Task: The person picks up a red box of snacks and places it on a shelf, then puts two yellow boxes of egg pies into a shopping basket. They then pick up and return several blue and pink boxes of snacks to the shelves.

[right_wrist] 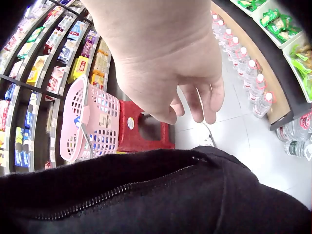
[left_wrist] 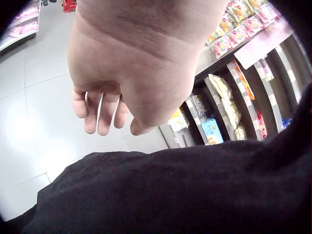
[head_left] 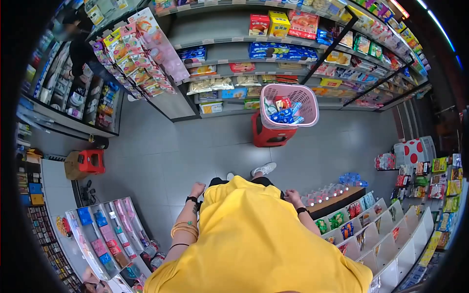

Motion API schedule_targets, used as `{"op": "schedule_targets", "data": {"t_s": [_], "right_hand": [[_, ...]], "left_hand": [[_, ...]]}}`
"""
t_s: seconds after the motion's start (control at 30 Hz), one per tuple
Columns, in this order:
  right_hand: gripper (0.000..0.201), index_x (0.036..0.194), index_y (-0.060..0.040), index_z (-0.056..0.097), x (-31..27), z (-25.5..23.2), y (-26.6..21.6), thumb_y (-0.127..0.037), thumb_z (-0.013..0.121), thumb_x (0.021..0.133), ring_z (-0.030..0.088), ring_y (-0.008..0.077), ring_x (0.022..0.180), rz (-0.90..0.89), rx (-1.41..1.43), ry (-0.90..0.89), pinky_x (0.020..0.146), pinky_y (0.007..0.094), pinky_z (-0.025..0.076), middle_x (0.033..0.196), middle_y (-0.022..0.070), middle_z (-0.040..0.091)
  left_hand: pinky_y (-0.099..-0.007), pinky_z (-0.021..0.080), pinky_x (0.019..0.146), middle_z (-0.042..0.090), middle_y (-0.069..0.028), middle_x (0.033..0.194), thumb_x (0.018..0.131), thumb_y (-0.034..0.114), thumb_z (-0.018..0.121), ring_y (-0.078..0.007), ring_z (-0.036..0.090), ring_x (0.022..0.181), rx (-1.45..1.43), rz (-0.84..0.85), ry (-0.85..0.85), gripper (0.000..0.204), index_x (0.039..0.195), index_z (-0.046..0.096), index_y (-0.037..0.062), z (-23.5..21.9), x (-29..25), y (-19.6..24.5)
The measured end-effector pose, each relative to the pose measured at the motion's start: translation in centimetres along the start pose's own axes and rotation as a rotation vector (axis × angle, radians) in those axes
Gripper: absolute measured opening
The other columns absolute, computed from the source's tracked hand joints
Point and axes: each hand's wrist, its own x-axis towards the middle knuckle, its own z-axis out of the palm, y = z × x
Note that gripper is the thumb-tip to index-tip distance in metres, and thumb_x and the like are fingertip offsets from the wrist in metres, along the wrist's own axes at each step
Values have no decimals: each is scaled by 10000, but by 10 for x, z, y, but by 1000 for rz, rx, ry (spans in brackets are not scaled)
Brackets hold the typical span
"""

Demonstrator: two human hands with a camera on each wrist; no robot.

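My left hand (head_left: pixel 197 189) hangs beside the yellow shirt (head_left: pixel 264 234), holding nothing. Its fingers droop loosely over the floor in the left wrist view, close to dark trousers (left_wrist: pixel 161 190). On the other side, my right hand (head_left: pixel 293 197) is also bare of any object, fingers relaxed, above the dark cloth with a zipper (right_wrist: pixel 122 190). A pink shopping basket (head_left: pixel 314 111) stands ahead on a red stool (head_left: pixel 270 137), out of reach of both hands. Inside it lie blue packets (head_left: pixel 282 116) and a red one. The right wrist view shows the basket's perforated side (right_wrist: pixel 105 114) too.
Shelves of packaged snacks (head_left: pixel 283 51) run behind the basket. Bottled water (head_left: pixel 325 193) lines a low ledge at right, beside white snack bins (head_left: pixel 366 234). Another red stool (head_left: pixel 92 161) and a display rack (head_left: pixel 105 239) stand at left. A person in dark clothing (head_left: pixel 83 51) is at upper left.
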Motion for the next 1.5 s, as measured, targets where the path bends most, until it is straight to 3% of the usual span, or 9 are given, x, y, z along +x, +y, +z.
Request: {"op": "schedule_targets", "data": {"t_s": [0.17, 0.77, 0.87, 0.97, 1.1, 1.17, 1.27, 1.37, 1.5], "right_hand": [[254, 990, -12, 593, 10, 0, 7, -225, 610, 853, 594, 161, 643, 11, 10, -6, 560, 284, 497, 792, 74, 611], [217, 990, 31, 595, 26, -6, 14, -101, 591, 817, 537, 138, 558, -2, 118, -49, 492, 266, 453, 763, 65, 598], [239, 1028, 14, 583, 37, -6, 19, -107, 585, 821, 541, 123, 562, -42, 17, -48, 478, 257, 446, 770, 50, 600], [276, 1080, -25, 571, 17, -6, -31, -122, 587, 823, 546, 114, 567, -45, -54, -27, 487, 248, 445, 771, 32, 603], [377, 1209, -89, 541, 9, -11, -126, -123, 588, 837, 568, 105, 652, -422, -169, -125, 572, 241, 460, 772, 11, 598], [455, 1309, -101, 482, -58, 5, -222, -123, 589, 867, 547, 104, 832, -747, -174, -150, 752, 263, 472, 906, 34, 583], [523, 1388, -85, 379, -185, 23, -346, -130, 569, 903, 524, 126, 980, -969, 36, -420, 876, 271, 429, 1061, 46, 551], [572, 1375, -32, 384, -295, 35, -407, -137, 595, 854, 517, 186, 1022, -1279, 2, -527, 875, 316, 426, 1102, 92, 545], [471, 1278, -166, 495, -389, 46, -444, -200, 639, 831, 576, 294, 884, -1813, -162, -595, 729, 390, 471, 1017, 171, 582]], "left_hand": [[-402, 495, 730, 674, -194, 847, 738, 282, 628, -323, 652, 812, 85, -64, 32, 340, 877, 641, -29, -14, -38, 39], [-365, 496, 713, 681, -127, 739, 747, 255, 587, -269, 658, 737, 48, -57, -7, 256, 757, 670, 12, -9, -47, 43], [-353, 507, 642, 668, -122, 699, 771, 260, 574, -238, 655, 670, 89, 9, -61, 266, 719, 650, 10, 1, -25, 8], [-340, 512, 565, 647, -124, 667, 808, 275, 546, -218, 647, 608, -13, -184, -117, 309, 665, 617, 12, -9, -48, 35], [-342, 514, 525, 633, -155, 680, 856, 306, 495, -225, 640, 577, -50, -251, -190, 362, 683, 597, 5, -26, -61, 46], [-387, 530, 580, 649, -195, 732, 876, 334, 451, -280, 656, 623, 122, -261, -240, 410, 776, 618, -26, -34, -53, 45], [-460, 506, 767, 645, -268, 877, 898, 408, 388, -392, 642, 824, 343, -133, -143, 524, 927, 623, -60, -34, -19, 21], [-480, 401, 946, 593, -299, 1054, 906, 470, 328, -447, 539, 1043, 426, -37, -95, 609, 1032, 611, -55, -43, -25, 59], [-465, 366, 988, 542, -288, 1174, 903, 514, 326, -434, 480, 1137, 478, -9, -111, 638, 1061, 616, -31, -40, -26, 96]]}}
